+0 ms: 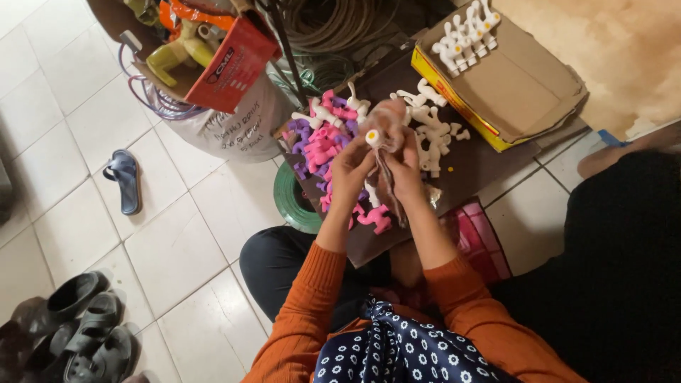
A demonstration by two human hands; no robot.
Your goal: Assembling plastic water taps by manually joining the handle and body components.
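My left hand [350, 169] and my right hand [404, 164] are raised together over a dark board [482, 159] on my lap. Between them they grip a small white plastic tap piece [374, 137] with a yellow centre, together with a brownish rag [389, 113] whose strip hangs down between my wrists. Under the hands lie a pile of pink and purple plastic tap pieces [320, 142] on the left and a pile of white tap pieces [431, 135] on the right. A pink piece [374, 217] lies near the board's front edge.
A flattened cardboard box [518, 85] carries a row of white taps [467, 34]. A white sack [234, 124] holds a red box and fittings. A green roll [291, 202] sits below the board. A blue slipper [125, 181], black sandals [81, 323] and another person's leg [624, 149] are nearby.
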